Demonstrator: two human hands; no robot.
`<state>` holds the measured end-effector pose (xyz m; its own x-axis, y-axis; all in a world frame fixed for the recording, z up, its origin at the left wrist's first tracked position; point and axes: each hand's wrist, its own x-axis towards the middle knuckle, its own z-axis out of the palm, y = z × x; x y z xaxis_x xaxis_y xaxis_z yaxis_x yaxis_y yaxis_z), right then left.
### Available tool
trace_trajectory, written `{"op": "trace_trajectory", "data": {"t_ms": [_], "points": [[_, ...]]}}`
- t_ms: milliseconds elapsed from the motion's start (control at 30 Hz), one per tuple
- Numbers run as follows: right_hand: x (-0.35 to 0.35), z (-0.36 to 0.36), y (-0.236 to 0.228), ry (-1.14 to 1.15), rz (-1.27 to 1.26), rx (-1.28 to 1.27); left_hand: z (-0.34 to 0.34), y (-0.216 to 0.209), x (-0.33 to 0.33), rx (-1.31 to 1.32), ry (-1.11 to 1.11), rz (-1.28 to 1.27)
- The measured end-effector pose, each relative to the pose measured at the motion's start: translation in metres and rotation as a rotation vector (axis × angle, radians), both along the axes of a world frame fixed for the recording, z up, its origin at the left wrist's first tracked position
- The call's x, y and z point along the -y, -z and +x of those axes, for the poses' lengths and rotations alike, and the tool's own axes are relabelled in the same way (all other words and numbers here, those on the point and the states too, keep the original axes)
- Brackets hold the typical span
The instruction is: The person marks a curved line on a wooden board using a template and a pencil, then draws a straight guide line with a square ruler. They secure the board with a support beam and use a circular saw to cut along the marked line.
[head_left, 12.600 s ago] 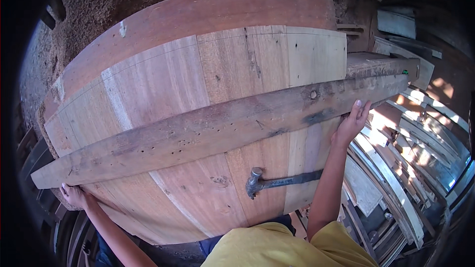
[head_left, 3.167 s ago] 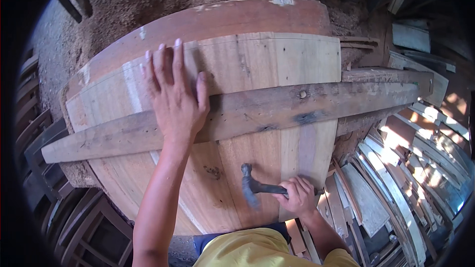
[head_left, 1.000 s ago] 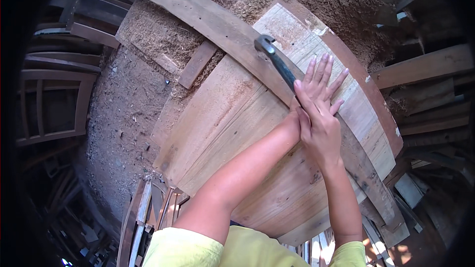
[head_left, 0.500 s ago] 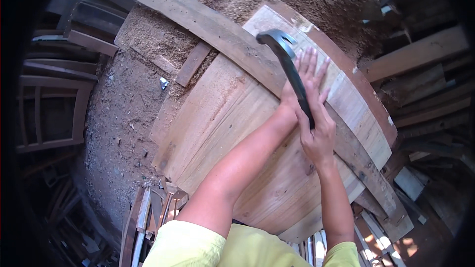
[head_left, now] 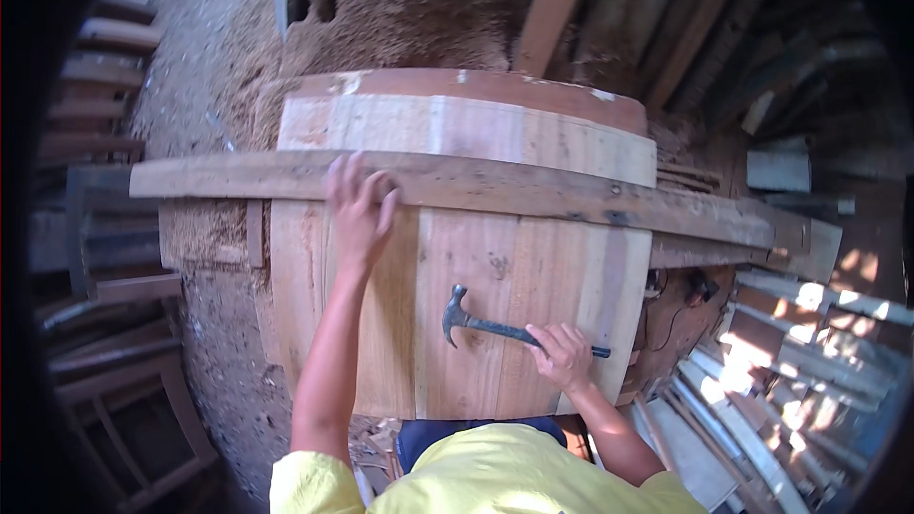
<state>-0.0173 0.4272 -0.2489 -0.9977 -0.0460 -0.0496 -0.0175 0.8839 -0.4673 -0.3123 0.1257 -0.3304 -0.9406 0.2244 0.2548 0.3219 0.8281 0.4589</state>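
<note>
A claw hammer (head_left: 495, 326) with a dark handle lies across my right hand (head_left: 562, 355), whose fingers are closed round the grip near its end. The metal head points left, low over a panel of joined boards (head_left: 466, 276). My left hand (head_left: 359, 214) rests at the near edge of a long wooden plank (head_left: 505, 183), its fingers apart and slightly bent over the wood. That plank runs from left to right across the panel and reaches past both sides. Beyond it shows the panel's far strip (head_left: 476, 128).
A reddish board (head_left: 419, 86) borders the panel's far side, with a sawdust heap (head_left: 400, 19) behind it. Wooden frames (head_left: 143, 419) stand on the left. Stacked planks (head_left: 743, 438) fill the lower right, and a thick beam (head_left: 557, 9) stretches away at the back.
My view has turned, so the plank now looks nearly level. My hands have moved apart: the left is at the plank, and the right has brought the hammer nearer to me.
</note>
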Motion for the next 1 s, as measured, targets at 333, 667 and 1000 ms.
{"op": "trace_trajectory", "data": {"t_ms": [333,667,1000], "points": [[-0.054,0.134,0.018,1.085,0.181,0.123,0.354,0.026,0.233,0.568,-1.49,0.991],[-0.089,0.219,0.075,1.221,-0.239,0.141,0.361,0.052,0.181,0.622,-1.324,1.521],[-0.11,0.215,0.078,1.284,0.022,0.121,0.361,0.074,0.153,0.665,-1.374,1.473]]}}
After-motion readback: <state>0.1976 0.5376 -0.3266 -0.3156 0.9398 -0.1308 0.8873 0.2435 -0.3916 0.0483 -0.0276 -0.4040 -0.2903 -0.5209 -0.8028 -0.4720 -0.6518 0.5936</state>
